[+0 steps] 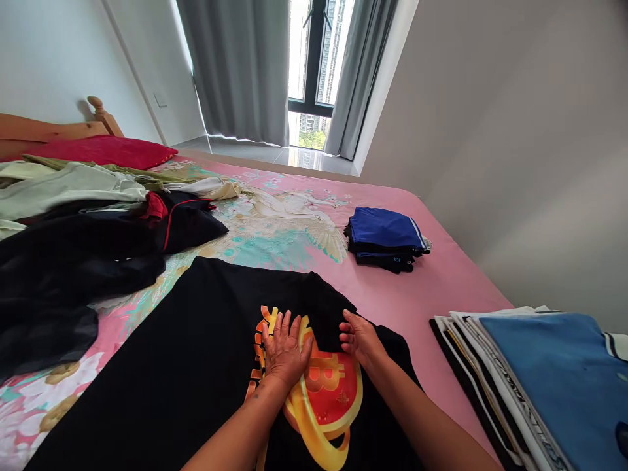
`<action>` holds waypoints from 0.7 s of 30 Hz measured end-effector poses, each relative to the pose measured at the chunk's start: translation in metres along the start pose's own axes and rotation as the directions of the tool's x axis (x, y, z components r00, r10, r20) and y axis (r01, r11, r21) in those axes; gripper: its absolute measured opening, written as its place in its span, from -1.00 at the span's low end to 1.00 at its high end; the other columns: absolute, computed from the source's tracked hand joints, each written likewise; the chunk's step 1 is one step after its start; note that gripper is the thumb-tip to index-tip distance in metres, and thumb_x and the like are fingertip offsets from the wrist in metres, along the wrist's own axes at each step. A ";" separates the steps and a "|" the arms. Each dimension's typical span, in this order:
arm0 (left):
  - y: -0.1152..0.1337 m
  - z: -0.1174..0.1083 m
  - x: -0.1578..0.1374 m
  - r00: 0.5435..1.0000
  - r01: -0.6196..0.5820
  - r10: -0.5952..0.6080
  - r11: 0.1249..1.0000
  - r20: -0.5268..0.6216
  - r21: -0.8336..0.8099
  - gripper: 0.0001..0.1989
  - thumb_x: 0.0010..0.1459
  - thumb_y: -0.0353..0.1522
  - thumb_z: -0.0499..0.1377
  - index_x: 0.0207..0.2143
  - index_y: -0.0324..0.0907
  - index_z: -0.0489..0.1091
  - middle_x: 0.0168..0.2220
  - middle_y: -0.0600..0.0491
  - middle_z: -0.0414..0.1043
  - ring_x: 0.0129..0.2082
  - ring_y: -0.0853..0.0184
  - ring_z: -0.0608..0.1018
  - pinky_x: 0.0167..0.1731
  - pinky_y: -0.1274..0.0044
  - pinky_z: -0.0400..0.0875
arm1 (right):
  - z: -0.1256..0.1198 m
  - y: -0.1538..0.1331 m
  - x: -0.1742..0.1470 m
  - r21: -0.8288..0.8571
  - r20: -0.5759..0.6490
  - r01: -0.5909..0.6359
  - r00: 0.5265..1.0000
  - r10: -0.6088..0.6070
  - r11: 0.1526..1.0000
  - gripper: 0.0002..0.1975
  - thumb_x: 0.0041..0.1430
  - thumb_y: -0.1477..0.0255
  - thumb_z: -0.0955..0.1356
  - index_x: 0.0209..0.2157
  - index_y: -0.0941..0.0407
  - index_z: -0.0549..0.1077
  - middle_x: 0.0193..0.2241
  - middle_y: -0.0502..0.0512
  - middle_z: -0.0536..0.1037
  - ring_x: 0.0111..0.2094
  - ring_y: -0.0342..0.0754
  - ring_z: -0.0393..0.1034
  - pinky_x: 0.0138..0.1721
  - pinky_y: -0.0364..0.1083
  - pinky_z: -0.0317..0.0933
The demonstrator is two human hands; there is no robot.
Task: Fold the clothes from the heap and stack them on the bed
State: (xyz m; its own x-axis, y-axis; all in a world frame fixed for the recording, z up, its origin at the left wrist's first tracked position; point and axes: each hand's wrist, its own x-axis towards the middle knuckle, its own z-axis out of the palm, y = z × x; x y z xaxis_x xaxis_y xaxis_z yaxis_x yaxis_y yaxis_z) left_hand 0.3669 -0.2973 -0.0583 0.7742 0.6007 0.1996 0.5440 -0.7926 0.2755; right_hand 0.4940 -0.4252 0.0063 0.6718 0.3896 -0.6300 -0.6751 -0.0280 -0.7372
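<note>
A black T-shirt [196, 327] lies spread on the bed, with a yellow, orange and red coin print [338, 392] on its front. One sleeve [326, 301] is folded inward over the chest, partly covering the print. My left hand [284, 350] rests flat on the shirt with fingers spread, over the lettering and the print's edge. Beside the folded sleeve, my right hand [362, 337] is turned on its side with its fingers loosely curled. No cloth shows between those fingers; whether they touch the sleeve is hard to tell.
A blue and black folded pile [387, 229] sits farther back on the pink flowered bed sheet [392, 294]. Folded shirts [544, 366] are stacked at the right. Loose dark clothes [73, 261] and pale ones [73, 186] heap at the left, near a red pillow [112, 150].
</note>
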 end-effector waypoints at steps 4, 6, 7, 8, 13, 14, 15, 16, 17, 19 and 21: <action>0.000 -0.001 0.000 1.000 0.000 0.000 1.000 0.005 0.002 -0.46 0.17 -0.14 0.03 0.17 -0.10 0.25 0.27 -0.07 0.10 0.29 0.09 0.07 0.24 0.11 -0.39 | -0.002 0.004 0.005 0.082 -0.100 0.054 0.994 -0.045 0.995 -0.74 0.10 0.34 0.39 -0.27 0.07 0.22 -0.52 -0.08 0.48 -0.67 -0.20 0.35 -0.70 -0.21 0.26; 0.000 -0.002 -0.001 1.000 -0.004 0.004 1.000 0.006 0.000 -0.46 0.17 -0.14 0.02 0.17 -0.10 0.25 0.27 -0.08 0.10 0.29 0.08 0.07 0.23 0.10 -0.38 | -0.003 0.008 0.009 0.104 -0.076 0.029 0.997 -0.021 0.994 -0.72 0.06 0.36 0.41 -0.29 0.07 0.22 -0.54 -0.08 0.47 -0.69 -0.21 0.33 -0.71 -0.23 0.25; 0.000 -0.002 -0.001 1.000 -0.005 0.005 1.000 0.005 -0.002 -0.46 0.17 -0.14 0.02 0.17 -0.10 0.25 0.27 -0.08 0.10 0.29 0.09 0.07 0.23 0.10 -0.37 | -0.003 0.009 0.010 0.117 -0.059 0.018 0.998 -0.011 0.993 -0.72 0.05 0.37 0.42 -0.30 0.07 0.22 -0.56 -0.09 0.46 -0.70 -0.22 0.32 -0.72 -0.24 0.23; 0.001 -0.002 -0.001 1.000 -0.004 0.004 1.000 0.002 -0.005 -0.47 0.17 -0.14 0.02 0.17 -0.10 0.25 0.27 -0.08 0.10 0.29 0.09 0.07 0.24 0.11 -0.37 | -0.002 0.011 0.012 0.133 -0.046 0.011 0.999 -0.005 0.991 -0.72 0.05 0.39 0.43 -0.31 0.07 0.22 -0.59 -0.10 0.44 -0.70 -0.22 0.31 -0.72 -0.25 0.22; 0.001 -0.002 -0.001 1.000 0.009 -0.009 1.000 -0.008 -0.015 -0.47 0.17 -0.14 0.01 0.17 -0.09 0.25 0.28 -0.06 0.09 0.29 0.10 0.06 0.24 0.11 -0.38 | 0.007 0.010 0.013 0.190 -0.059 0.021 0.998 -0.010 0.982 -0.83 0.16 0.44 0.33 -0.33 0.05 0.18 -0.63 -0.12 0.41 -0.67 -0.20 0.35 -0.65 -0.23 0.28; 0.001 -0.001 -0.001 1.000 0.011 -0.011 1.000 -0.004 -0.015 -0.46 0.17 -0.13 0.02 0.17 -0.09 0.24 0.28 -0.06 0.09 0.29 0.10 0.06 0.24 0.11 -0.37 | 0.008 0.006 0.013 0.203 -0.064 0.032 0.998 -0.019 0.979 -0.86 0.18 0.45 0.29 -0.32 0.05 0.17 -0.60 -0.12 0.44 -0.65 -0.20 0.37 -0.62 -0.22 0.31; 0.001 -0.001 -0.001 1.000 0.013 -0.013 1.000 0.001 -0.014 -0.46 0.17 -0.13 0.02 0.18 -0.09 0.24 0.28 -0.06 0.09 0.30 0.10 0.06 0.24 0.11 -0.37 | 0.009 0.001 0.013 0.215 -0.063 0.051 0.997 -0.038 0.975 -0.89 0.21 0.46 0.26 -0.31 0.04 0.16 -0.57 -0.10 0.47 -0.61 -0.18 0.40 -0.58 -0.19 0.34; 0.001 0.000 -0.002 1.000 0.012 -0.011 1.000 0.004 -0.013 -0.45 0.16 -0.13 0.03 0.18 -0.10 0.24 0.27 -0.07 0.09 0.30 0.10 0.06 0.24 0.10 -0.37 | 0.009 -0.005 0.013 0.217 -0.054 0.085 0.996 -0.075 0.972 -0.91 0.22 0.47 0.23 -0.30 0.04 0.15 -0.52 -0.08 0.50 -0.56 -0.16 0.44 -0.54 -0.16 0.37; 0.001 0.000 -0.002 1.000 0.008 -0.008 1.000 0.006 -0.013 -0.45 0.16 -0.14 0.03 0.18 -0.10 0.24 0.27 -0.08 0.10 0.29 0.09 0.06 0.23 0.10 -0.37 | 0.009 -0.014 0.014 0.202 -0.037 0.136 0.991 -0.131 0.970 -0.93 0.23 0.46 0.20 -0.29 0.04 0.14 -0.47 -0.05 0.53 -0.50 -0.13 0.48 -0.50 -0.11 0.39; 0.000 -0.002 -0.002 1.000 0.009 -0.009 1.000 0.009 -0.020 -0.45 0.15 -0.16 0.06 0.17 -0.11 0.25 0.27 -0.10 0.11 0.29 0.06 0.07 0.23 0.08 -0.38 | 0.008 -0.036 0.020 0.092 -0.008 0.301 0.953 -0.301 0.949 -0.98 0.24 0.43 0.17 -0.27 0.04 0.16 -0.36 0.03 0.56 -0.38 -0.06 0.51 -0.43 -0.05 0.41; 0.000 -0.005 0.003 0.999 0.035 -0.034 0.999 0.030 -0.041 -0.46 0.12 -0.18 0.09 0.15 -0.11 0.27 0.25 -0.12 0.13 0.28 0.03 0.09 0.22 0.06 -0.39 | 0.007 -0.063 0.031 -0.103 -0.019 0.488 0.870 -0.492 0.867 -0.92 0.24 0.42 0.16 -0.25 0.06 0.23 -0.31 0.08 0.56 -0.31 -0.03 0.50 -0.35 -0.04 0.38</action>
State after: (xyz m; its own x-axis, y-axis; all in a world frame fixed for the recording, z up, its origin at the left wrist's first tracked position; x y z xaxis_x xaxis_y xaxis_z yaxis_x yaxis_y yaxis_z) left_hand 0.3678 -0.2952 -0.0525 0.7646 0.6239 0.1617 0.5573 -0.7660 0.3205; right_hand 0.5546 -0.4049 0.0349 0.9227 0.3354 -0.1900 -0.2259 0.0712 -0.9715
